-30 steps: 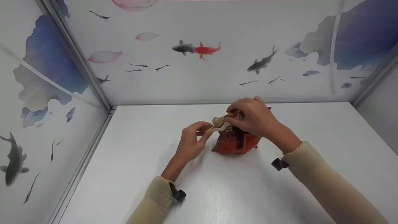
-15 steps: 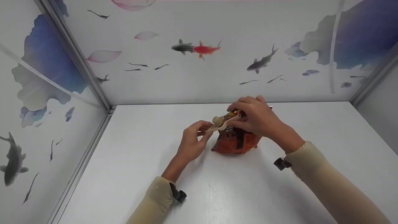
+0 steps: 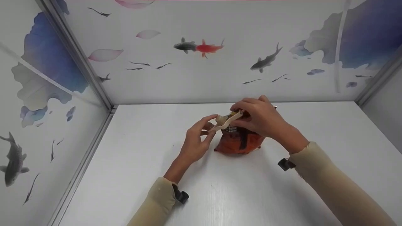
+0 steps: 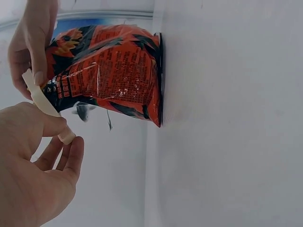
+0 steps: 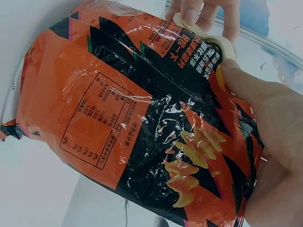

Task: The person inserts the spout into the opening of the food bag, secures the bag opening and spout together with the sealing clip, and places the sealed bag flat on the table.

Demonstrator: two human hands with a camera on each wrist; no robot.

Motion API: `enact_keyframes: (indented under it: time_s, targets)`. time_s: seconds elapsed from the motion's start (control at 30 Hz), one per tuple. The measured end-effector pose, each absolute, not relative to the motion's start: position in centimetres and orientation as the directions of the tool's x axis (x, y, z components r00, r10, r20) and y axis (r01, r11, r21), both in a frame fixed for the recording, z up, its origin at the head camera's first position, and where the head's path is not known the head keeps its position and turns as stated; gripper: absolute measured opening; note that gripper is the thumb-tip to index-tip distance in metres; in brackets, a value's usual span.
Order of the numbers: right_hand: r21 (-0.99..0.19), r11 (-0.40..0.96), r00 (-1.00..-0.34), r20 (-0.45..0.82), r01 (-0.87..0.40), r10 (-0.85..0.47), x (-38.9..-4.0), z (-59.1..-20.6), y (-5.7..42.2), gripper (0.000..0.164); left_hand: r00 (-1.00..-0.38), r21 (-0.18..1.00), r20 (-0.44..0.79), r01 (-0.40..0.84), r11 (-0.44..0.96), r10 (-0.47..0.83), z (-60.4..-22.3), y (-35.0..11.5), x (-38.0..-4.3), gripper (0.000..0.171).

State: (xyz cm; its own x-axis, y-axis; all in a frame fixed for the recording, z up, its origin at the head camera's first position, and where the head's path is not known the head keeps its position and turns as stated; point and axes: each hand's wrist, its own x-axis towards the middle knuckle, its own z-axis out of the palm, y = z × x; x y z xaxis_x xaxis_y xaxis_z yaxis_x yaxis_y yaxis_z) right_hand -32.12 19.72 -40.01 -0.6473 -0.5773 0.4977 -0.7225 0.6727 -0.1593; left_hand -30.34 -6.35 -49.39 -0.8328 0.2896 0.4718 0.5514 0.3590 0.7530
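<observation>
An orange and black snack bag stands on the white table, its top gathered and narrowed. Across that top lies a cream-coloured bag clip, a curved strip with a rounded knob near its left end. My left hand pinches the clip's left end between thumb and fingers, as the left wrist view of the clip also shows. With my right hand I grip the bag's upper part, thumb by the clip's other end. Some right fingers are hidden behind the bag.
Behind the bag, the white back wall with printed fish rises from the table's far edge. A metal frame post and a side wall stand at the left. A black wrist camera sits on the left sleeve.
My right hand has shifted slightly right, showing more of the clip's upper end. The left index finger has straightened a little near the knob. The bag stays in place.
</observation>
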Motion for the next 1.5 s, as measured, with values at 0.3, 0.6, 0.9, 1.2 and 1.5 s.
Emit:
enact_keyframes:
  time_s: [0.3, 0.6, 0.9, 1.2, 1.5]
  targets:
    - [-0.214, 0.705, -0.709, 0.45, -0.676, -0.543, -32.1, -39.9, 19.5, 0.037, -0.855, 0.758, 0.452, 0.518, 0.397, 0.254, -49.3, -6.3, -30.1, 0.025]
    - [-0.237, 0.694, -0.711, 0.446, -0.68, -0.544, -32.0, -39.5, 19.5, 0.023, -0.843, 0.734, 0.468, 0.537, 0.415, 0.264, -49.0, -6.1, -30.1, 0.024]
    - [-0.262, 0.665, -0.7, 0.439, -0.699, -0.563, -32.2, -39.7, 20.2, 0.031, -0.854, 0.756, 0.452, 0.52, 0.398, 0.256, -49.5, -6.0, -30.0, 0.027]
    - [-0.453, 0.572, -0.727, 0.356, -0.684, -0.587, -32.0, -39.2, 21.3, 0.027, -0.89, 0.805, 0.399, 0.456, 0.38, 0.222, -49.4, -6.1, -30.0, 0.027]
    - [-0.543, 0.597, -0.799, 0.291, -0.591, -0.527, -31.7, -38.6, 21.3, 0.022, -0.895, 0.818, 0.401, 0.446, 0.365, 0.194, -49.5, -6.1, -29.9, 0.025]
